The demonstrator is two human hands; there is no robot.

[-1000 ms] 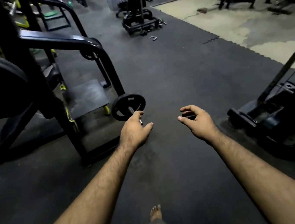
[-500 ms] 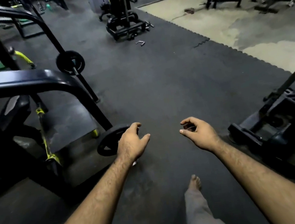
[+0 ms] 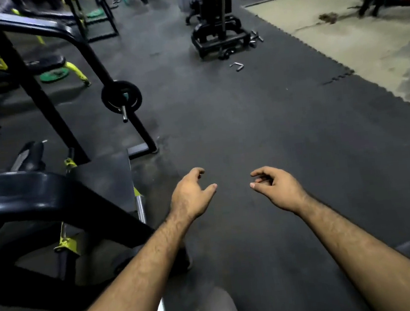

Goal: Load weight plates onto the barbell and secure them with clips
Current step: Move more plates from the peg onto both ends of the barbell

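Broadly, dark rubber floor [image 3: 259,128] fills the middle of the frame, open and bare up to its jagged edge against the pale floor [image 3: 364,42] at upper right. A black and yellow rack [image 3: 50,198] crowds the left side. At upper centre-left, a weight plate [image 3: 121,96] sits on a short bar end [image 3: 124,114]. A silver bar [image 3: 140,208] shows beside the left forearm. Both hands hang over clear floor at lower centre, well apart: the left hand [image 3: 190,195] loosely spread and empty, the right hand [image 3: 276,188] with fingers curled, gripping nothing.
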